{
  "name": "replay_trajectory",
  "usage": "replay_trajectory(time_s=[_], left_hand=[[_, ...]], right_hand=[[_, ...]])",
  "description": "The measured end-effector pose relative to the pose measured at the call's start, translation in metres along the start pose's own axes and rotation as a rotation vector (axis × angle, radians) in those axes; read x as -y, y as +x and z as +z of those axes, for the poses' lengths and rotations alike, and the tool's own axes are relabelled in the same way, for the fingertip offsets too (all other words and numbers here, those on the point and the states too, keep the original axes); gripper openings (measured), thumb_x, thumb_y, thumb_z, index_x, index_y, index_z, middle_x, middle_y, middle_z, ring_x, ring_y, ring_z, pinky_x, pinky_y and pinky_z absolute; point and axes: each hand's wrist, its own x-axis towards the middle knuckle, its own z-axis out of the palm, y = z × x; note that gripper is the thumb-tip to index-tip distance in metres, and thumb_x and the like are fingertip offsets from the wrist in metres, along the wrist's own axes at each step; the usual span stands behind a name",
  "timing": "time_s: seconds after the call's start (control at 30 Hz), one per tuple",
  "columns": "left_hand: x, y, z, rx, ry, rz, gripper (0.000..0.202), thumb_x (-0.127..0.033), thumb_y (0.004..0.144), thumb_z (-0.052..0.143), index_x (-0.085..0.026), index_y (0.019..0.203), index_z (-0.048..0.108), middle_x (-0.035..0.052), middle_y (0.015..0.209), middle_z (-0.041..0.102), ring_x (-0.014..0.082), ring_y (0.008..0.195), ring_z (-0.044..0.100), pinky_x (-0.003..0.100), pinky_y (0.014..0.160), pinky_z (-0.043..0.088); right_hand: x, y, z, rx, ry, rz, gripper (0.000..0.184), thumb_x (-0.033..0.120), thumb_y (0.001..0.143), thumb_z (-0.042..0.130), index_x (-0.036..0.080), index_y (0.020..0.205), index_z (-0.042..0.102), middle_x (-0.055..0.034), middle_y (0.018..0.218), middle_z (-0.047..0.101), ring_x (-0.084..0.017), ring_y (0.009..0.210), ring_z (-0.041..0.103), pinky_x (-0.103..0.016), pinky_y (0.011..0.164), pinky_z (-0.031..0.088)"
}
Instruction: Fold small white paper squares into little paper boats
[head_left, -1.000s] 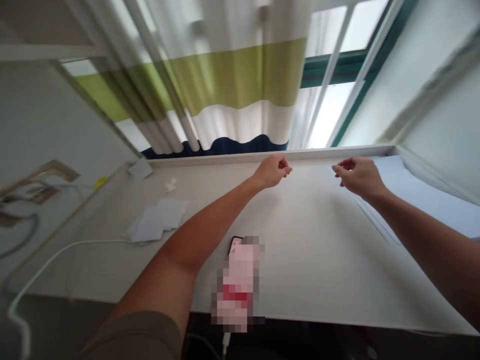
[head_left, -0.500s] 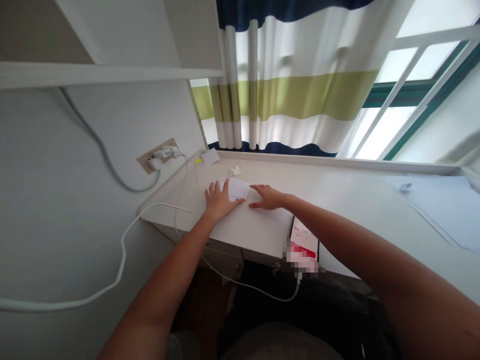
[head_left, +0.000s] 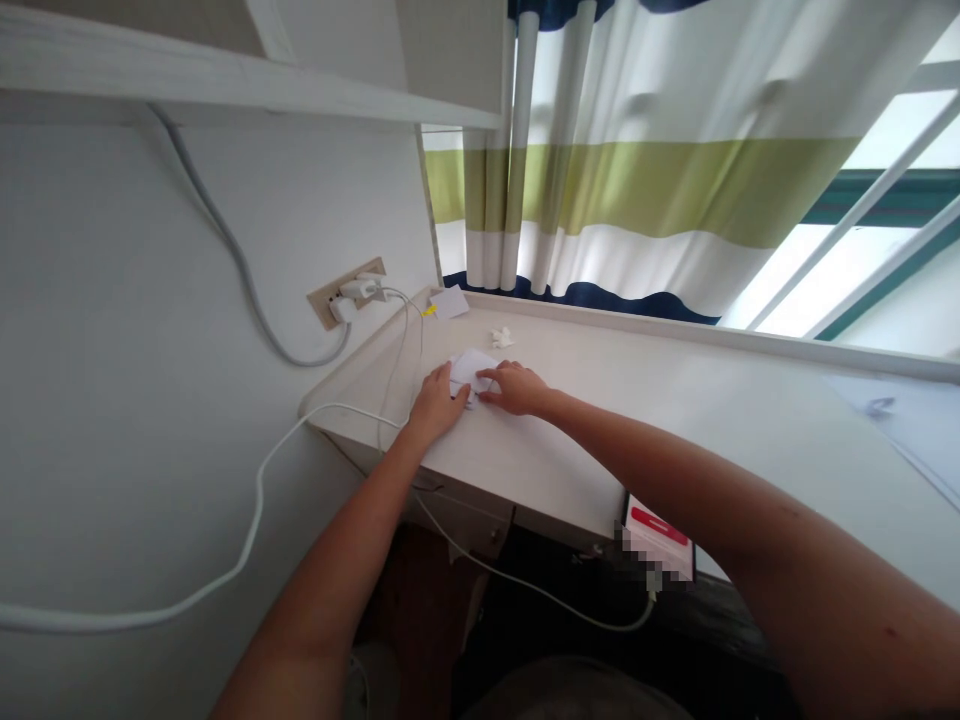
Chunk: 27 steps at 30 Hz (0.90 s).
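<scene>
A small folded piece of white paper [head_left: 471,364] lies on the white desk between my hands. My left hand [head_left: 436,403] holds its left side, fingers along the edge and thumb toward its near edge. From the right, my right hand [head_left: 516,387] grips the paper with index finger and thumb, its other fingers curled. Part of the paper is hidden under my fingers. Just beyond it sits a small crumpled white scrap [head_left: 501,338].
A phone [head_left: 660,535] with a white charging cable [head_left: 540,597] lies at the desk's front edge under my right forearm. Plugs fill a wall socket [head_left: 346,292] at left. A white card [head_left: 450,302] lies in the back corner, and paper sheets [head_left: 911,425] at right.
My right hand has moved left onto the paper, and my left hand's spread fingers have drawn together. The camera view has turned left, so the desk appears shifted right.
</scene>
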Motion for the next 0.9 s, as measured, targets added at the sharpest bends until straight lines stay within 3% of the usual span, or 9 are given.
replay_trajectory(time_s=[0.2,0.37,0.47,0.57,0.7,0.8,0.9], left_hand=[[0.003,0.003,0.006,-0.047,0.040,0.036,0.050,-0.032,0.103,0.048,-0.010,0.147,0.059,0.0253,0.151,0.061,0.0375,0.142,0.056,0.056,0.125,0.040],[0.001,0.002,0.002,-0.183,0.001,0.050,0.037,-0.029,0.103,0.048,-0.013,0.134,0.061,0.0240,0.144,0.064,0.0356,0.142,0.054,0.055,0.127,0.037],[-0.001,-0.001,-0.004,-0.280,-0.090,0.056,0.023,-0.027,0.103,0.048,-0.018,0.120,0.060,0.0202,0.135,0.067,0.0324,0.136,0.058,0.053,0.124,0.041],[-0.006,-0.003,-0.011,-0.339,-0.146,0.067,0.012,-0.027,0.104,0.049,-0.023,0.110,0.058,0.0166,0.131,0.069,0.0304,0.131,0.061,0.051,0.120,0.045],[-0.017,0.000,-0.017,-0.345,-0.158,0.067,0.012,-0.029,0.103,0.053,-0.023,0.112,0.059,0.0142,0.127,0.070,0.0298,0.129,0.062,0.049,0.118,0.046],[-0.024,0.001,-0.018,-0.363,-0.209,0.095,0.016,-0.033,0.104,0.053,-0.022,0.114,0.060,0.0151,0.126,0.070,0.0298,0.128,0.063,0.048,0.118,0.045],[-0.027,0.001,-0.018,-0.421,-0.293,0.143,0.024,-0.041,0.106,0.051,-0.021,0.116,0.061,0.0168,0.126,0.071,0.0308,0.127,0.064,0.051,0.117,0.045]], right_hand=[[-0.008,-0.001,-0.004,-0.034,-0.108,-0.130,0.035,0.026,0.112,0.049,0.019,0.129,0.079,-0.0186,0.135,0.075,-0.033,0.127,0.069,-0.043,0.111,0.048],[-0.008,-0.003,-0.004,-0.084,-0.160,-0.249,0.045,0.036,0.108,0.062,0.015,0.148,0.065,-0.0203,0.157,0.062,-0.033,0.148,0.056,-0.049,0.129,0.030],[-0.004,-0.001,-0.003,-0.056,-0.214,-0.279,0.031,0.022,0.111,0.052,0.013,0.127,0.076,-0.0194,0.140,0.074,-0.029,0.134,0.068,-0.050,0.130,0.027],[-0.002,0.000,-0.006,-0.102,-0.214,-0.304,0.033,0.008,0.107,0.049,0.011,0.116,0.080,-0.0187,0.123,0.081,-0.028,0.120,0.074,-0.044,0.127,0.032],[-0.001,0.002,-0.015,-0.183,-0.146,-0.272,0.029,0.022,0.110,0.055,0.011,0.116,0.081,-0.0201,0.116,0.082,-0.030,0.113,0.075,-0.039,0.108,0.047],[0.001,0.007,-0.023,-0.160,-0.107,-0.270,0.026,0.033,0.108,0.066,0.015,0.111,0.084,-0.0152,0.109,0.084,-0.029,0.107,0.076,-0.039,0.111,0.045],[0.000,0.012,-0.038,-0.187,0.022,-0.254,0.020,0.033,0.105,0.072,0.018,0.105,0.085,-0.0122,0.102,0.085,-0.027,0.102,0.076,-0.041,0.111,0.044]])
